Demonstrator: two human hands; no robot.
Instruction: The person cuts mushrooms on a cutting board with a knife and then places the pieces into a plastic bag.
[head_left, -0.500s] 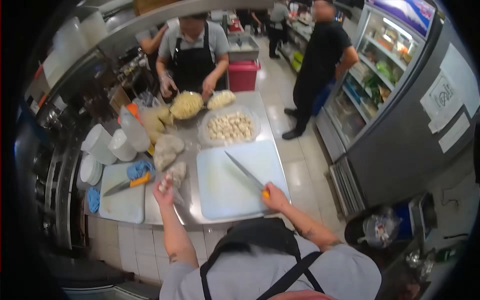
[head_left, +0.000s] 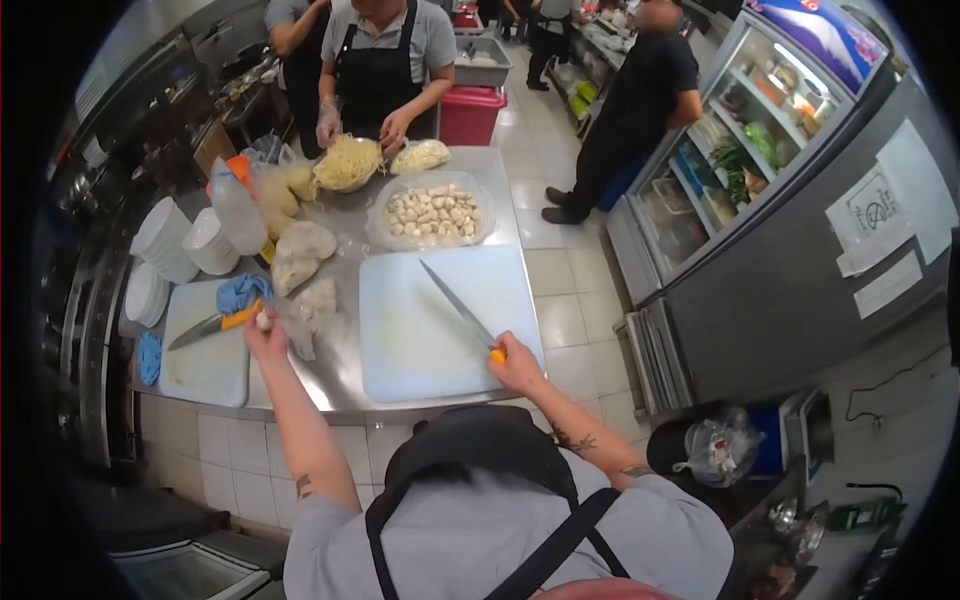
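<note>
A small pale piece (head_left: 264, 320) is held in my left hand (head_left: 266, 337), close to the orange handle of a knife (head_left: 197, 331) lying on the smaller board (head_left: 215, 370). My right hand (head_left: 515, 365) grips the orange handle of a long knife (head_left: 456, 298), its blade across the large pale blue cutting board (head_left: 400, 350). Behind that board, a clear plastic container (head_left: 430, 210) holds several whitish chunks. Plastic bags with pale contents (head_left: 300, 255) stand between the two boards.
Across the steel table (head_left: 320, 380), a person in a black apron (head_left: 375, 80) handles a bowl of shredded food (head_left: 348, 163). Another person in black (head_left: 640, 110) stands near the glass-door fridge (head_left: 750, 130). White tubs (head_left: 165, 235) and blue cloths (head_left: 243, 292) are at left.
My left hand has moved left, away from the bag, toward the smaller board with the pale piece in it. My right hand still holds the knife over the large board. The camera view has shifted.
</note>
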